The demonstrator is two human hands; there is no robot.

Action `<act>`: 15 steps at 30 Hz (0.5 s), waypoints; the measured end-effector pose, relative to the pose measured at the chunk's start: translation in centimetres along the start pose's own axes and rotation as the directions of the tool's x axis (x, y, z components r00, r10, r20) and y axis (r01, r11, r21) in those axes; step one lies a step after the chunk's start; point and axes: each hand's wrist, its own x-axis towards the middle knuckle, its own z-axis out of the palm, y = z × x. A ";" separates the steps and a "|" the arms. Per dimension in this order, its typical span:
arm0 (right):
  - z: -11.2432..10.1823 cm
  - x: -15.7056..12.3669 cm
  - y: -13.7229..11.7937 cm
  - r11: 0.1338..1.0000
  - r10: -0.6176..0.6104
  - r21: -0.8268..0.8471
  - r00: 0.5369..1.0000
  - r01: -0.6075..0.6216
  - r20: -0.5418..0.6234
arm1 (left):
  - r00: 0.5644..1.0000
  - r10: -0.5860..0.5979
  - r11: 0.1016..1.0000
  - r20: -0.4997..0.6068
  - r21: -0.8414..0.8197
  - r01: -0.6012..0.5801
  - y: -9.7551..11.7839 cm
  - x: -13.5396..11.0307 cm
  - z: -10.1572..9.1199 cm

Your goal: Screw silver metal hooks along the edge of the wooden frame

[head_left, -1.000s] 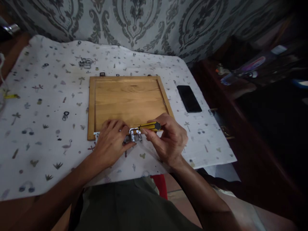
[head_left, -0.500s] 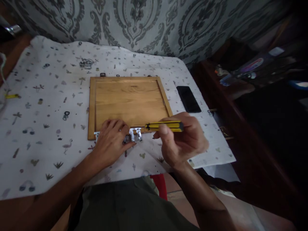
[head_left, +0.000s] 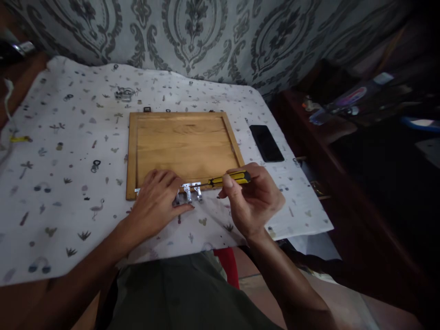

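Flat on the table lies a framed wooden panel. A shiny metal hook rail runs along its near edge, with hooks hanging past the frame. My left hand grips the rail against the panel, fingers bent over it and thumb below the edge; it covers much of the rail. My right hand is closed around the yellow and black handle of a screwdriver. Its shaft points left, and the tip is at the hooks beside my left fingers; whether it sits in a screw cannot be made out.
A black phone lies right of the panel. Small metal pieces sit at the far left on the patterned tablecloth. A clear bottle lies on dark furniture at the right. A patterned curtain hangs behind the table.
My right hand has moved slightly left with the screwdriver, bringing its shaft over the hooks towards my left fingers. My left hand stays in place on the rail.
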 end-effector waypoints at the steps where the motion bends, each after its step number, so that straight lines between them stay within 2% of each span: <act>1: 0.1 0.0 0.1 1.000 0.003 -0.007 1.000 -0.003 0.012 | 1.000 -0.004 1.000 0.004 -0.013 0.004 0.0 0.0 0.0; 8: 0.9 -0.4 1.0 0.999 0.025 -0.037 0.998 -0.022 0.064 | 1.000 -0.007 1.000 0.014 0.018 0.007 0.3 0.2 -0.1; 15: 1.0 -0.4 1.0 0.998 -0.017 -0.057 0.996 0.022 0.083 | 1.000 -0.011 1.000 0.020 0.019 0.011 0.4 0.1 0.0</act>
